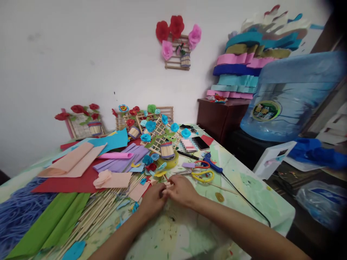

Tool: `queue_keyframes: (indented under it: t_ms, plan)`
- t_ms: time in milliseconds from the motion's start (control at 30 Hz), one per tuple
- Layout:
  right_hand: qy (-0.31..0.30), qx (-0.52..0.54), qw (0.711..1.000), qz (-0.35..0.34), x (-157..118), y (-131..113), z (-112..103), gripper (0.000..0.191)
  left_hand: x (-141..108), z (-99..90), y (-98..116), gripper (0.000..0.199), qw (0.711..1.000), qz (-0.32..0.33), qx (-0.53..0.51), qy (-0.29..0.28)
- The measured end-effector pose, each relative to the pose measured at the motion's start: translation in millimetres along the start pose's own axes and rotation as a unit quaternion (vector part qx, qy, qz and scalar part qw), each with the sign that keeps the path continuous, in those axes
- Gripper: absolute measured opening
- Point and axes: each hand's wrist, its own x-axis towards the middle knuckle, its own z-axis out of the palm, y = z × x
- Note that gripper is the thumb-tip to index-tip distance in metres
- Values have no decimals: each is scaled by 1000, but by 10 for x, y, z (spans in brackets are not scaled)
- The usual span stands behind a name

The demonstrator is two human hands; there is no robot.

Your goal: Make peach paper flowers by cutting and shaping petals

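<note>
My left hand (153, 199) and my right hand (183, 189) meet above the front of the table. Their fingers are closed together on a small piece of peach paper (168, 184), of which only a bit shows between the fingertips. Left of my hands lies a peach paper flower (103, 178) beside a flat peach sheet (121, 180). Just beyond my fingers are yellow and blue paper pieces. To the right rest yellow-handled scissors (203, 176), red-handled scissors (202, 164) and a blue glue gun (213, 163) with a black cord.
Bamboo sticks (92, 207), green paper (51, 224) and blue cord (21, 213) cover the table's left. Small stick lattices with blue paper flowers (150, 126) stand behind. A phone (200, 143) lies at the back right. A large water bottle (287, 97) stands beyond the table's right edge.
</note>
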Motion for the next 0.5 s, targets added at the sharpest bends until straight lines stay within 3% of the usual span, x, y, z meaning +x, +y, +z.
queue_keyframes:
  t_ms: [200,367,500]
  plan:
    - [-23,144,989,-2,113,74,382,15,-7,-139,-165,15,1000,-11,-7,-2]
    - [-35,280,958,43,132,234,423,17,41,-166,-253,13,994,-70,-80,16]
    - [-49,275,960,32,153,263,437,16,47,-126,-323,13,979,-105,-172,38]
